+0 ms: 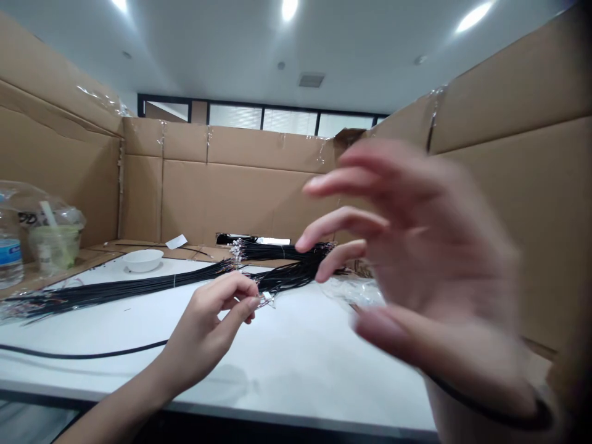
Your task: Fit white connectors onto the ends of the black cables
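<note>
Over the white table (314, 370), my left hand (208, 327) pinches the end of a cable between thumb and fingertips. A small white connector (267, 297) and thin wires stick out past the fingertips. One black cable (83, 356) runs in from the left edge and disappears behind my left forearm; whether it is the pinched one is hidden. Raised close to the camera, my right hand (425, 259) is blurred, its fingers spread and curved with nothing between them. It wears a dark band at the wrist.
Bundles of black cables (139, 287) lie across the table's back, with another cable bundle (268, 250) behind. A white bowl (143, 260), a lidded cup (55, 240) and a bottle (10, 253) are at the left. Clear plastic (356, 290) lies right. Cardboard walls (259, 191) enclose the table.
</note>
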Demonstrator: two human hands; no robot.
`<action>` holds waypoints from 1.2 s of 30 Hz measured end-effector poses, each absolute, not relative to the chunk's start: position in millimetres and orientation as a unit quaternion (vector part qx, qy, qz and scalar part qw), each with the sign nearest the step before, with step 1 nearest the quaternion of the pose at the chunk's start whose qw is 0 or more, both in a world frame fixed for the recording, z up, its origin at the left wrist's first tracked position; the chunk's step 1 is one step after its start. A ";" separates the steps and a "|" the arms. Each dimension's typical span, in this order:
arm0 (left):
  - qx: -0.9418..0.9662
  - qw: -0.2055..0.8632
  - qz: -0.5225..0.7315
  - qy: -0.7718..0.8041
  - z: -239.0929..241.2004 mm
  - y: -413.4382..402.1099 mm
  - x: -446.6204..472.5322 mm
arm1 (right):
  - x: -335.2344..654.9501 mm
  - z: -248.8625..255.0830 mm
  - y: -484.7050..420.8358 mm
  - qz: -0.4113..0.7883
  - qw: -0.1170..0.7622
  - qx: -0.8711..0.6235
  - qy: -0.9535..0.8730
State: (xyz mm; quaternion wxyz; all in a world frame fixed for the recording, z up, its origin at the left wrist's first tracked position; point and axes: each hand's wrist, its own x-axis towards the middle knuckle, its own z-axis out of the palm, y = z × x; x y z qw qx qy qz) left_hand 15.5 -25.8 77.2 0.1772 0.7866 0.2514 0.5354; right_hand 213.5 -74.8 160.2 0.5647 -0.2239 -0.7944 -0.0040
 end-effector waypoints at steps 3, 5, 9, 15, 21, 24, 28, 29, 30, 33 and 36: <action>0.784 0.188 0.539 0.245 77.8 -24.4 15.3 | 205.5 143.4 -57.4 0.029 0.512 -0.289 -0.808; 0.782 0.174 0.544 0.250 78.4 -24.1 16.2 | 202.9 128.2 -46.0 0.022 0.506 -0.323 -0.800; 0.783 0.108 0.567 0.233 78.3 -25.0 19.0 | 200.0 105.8 -38.9 0.047 0.512 -0.321 -0.795; 0.772 0.095 0.588 0.221 73.2 -25.9 19.5 | 194.0 90.8 -49.2 -0.011 0.540 -0.269 -0.797; 0.761 0.158 0.600 0.191 71.9 -28.1 19.0 | 190.9 78.6 -43.9 0.037 0.552 -0.297 -0.778; 0.758 0.239 0.584 0.163 73.2 -29.6 18.5 | 191.8 75.4 -40.9 0.132 0.540 -0.323 -0.766; 0.757 0.328 0.546 0.144 73.6 -30.6 17.7 | 192.7 73.5 -39.7 0.219 0.539 -0.317 -0.749; 0.757 0.341 0.540 0.140 73.4 -30.8 17.7 | 192.7 73.1 -39.6 0.235 0.538 -0.312 -0.747; 0.757 0.351 0.533 0.137 73.1 -31.0 17.7 | 192.7 72.7 -39.5 0.249 0.536 -0.307 -0.746; 0.762 0.361 0.518 0.144 72.2 -31.4 18.2 | 193.1 70.9 -39.9 0.255 0.537 -0.301 -0.746; 0.768 0.340 0.520 0.157 71.3 -31.1 19.1 | 195.1 69.5 -42.5 0.220 0.546 -0.293 -0.754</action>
